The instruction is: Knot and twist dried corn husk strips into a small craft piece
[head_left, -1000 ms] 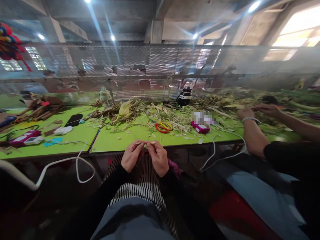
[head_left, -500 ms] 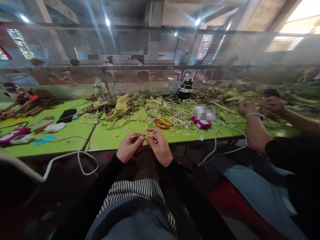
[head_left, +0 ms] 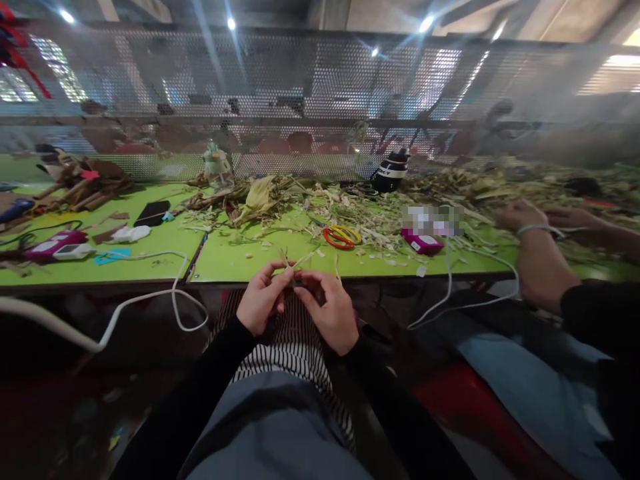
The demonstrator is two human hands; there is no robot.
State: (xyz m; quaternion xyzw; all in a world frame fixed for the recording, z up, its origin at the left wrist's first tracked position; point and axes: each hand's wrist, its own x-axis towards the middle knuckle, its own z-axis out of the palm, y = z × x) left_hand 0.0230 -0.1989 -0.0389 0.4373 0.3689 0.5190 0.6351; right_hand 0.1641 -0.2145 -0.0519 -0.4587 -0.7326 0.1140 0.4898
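Change vs a second ago: the husk strips lay flat between our fingertips, now their loose ends stick up and fan out toward the table, so we've turned the bundle in the pinch and the same piece is still being worked, nothing new picked up. Both hands stay close together just in front of the table edge, over our lap. Left hand: fingers curled in, thumb and forefinger pinched on the base of the strips. Right hand: fingers bent, tips closed on the same strips from the other side, nearly touching the left. Neither hand is open. Just beyond on the table: scissors with red and yellow handles, a pink box, husk pile, white cable hanging off the edge. Co-worker's hand is well apart on the right, in their own heap
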